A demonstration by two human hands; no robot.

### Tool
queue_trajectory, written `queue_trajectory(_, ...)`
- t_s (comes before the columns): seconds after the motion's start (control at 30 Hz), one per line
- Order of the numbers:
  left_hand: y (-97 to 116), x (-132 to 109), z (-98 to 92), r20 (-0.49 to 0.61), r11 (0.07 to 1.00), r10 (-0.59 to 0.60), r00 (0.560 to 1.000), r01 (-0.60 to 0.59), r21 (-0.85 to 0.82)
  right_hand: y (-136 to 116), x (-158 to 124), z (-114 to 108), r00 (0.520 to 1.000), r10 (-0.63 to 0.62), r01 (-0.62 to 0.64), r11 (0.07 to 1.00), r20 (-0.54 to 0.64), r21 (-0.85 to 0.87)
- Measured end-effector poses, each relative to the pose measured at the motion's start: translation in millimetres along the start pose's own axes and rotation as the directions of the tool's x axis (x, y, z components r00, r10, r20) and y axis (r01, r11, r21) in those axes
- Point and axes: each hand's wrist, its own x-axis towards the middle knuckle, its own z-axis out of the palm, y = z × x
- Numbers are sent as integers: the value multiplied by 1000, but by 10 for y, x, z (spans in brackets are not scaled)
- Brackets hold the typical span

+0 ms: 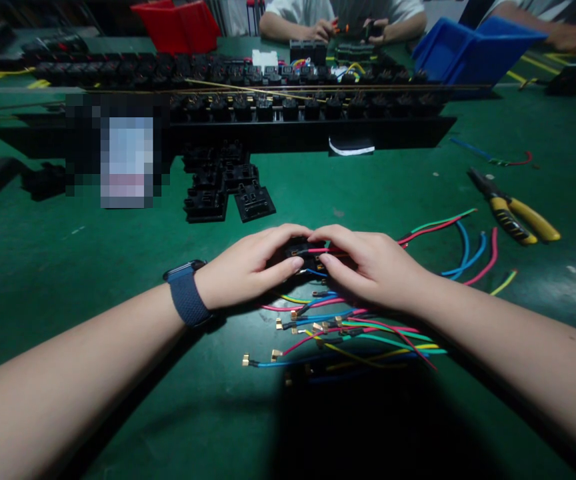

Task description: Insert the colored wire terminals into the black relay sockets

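Both my hands meet around a small black plastic socket piece [295, 248] just above the green table. My left hand [261, 260], with a dark blue watch band on its wrist, grips its left side between thumb and fingers. On the other side my right hand [363, 257] is closed at the piece and a red wire [318, 251] running into it; fingers partly hide both. Below the hands lie several loose coloured wires [363, 327] with brass terminals [278, 325]. Several similar black socket pieces [208, 200] lie beyond my left hand.
Yellow-handled pliers [513, 210] lie to the right. Across the back stands a long black rack [288, 137] of black sockets, with a red bin [175, 27] and a blue bin [473, 57] behind. Another person's hands [323, 30] work at the far side.
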Motion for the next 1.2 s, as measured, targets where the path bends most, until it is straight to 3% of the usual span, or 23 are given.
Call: queue_trajectory(1.2,-10,-7,3,-3,1000,19,1000,-19,12,7,-2,1,1000,-4,4,1000,-3,-3)
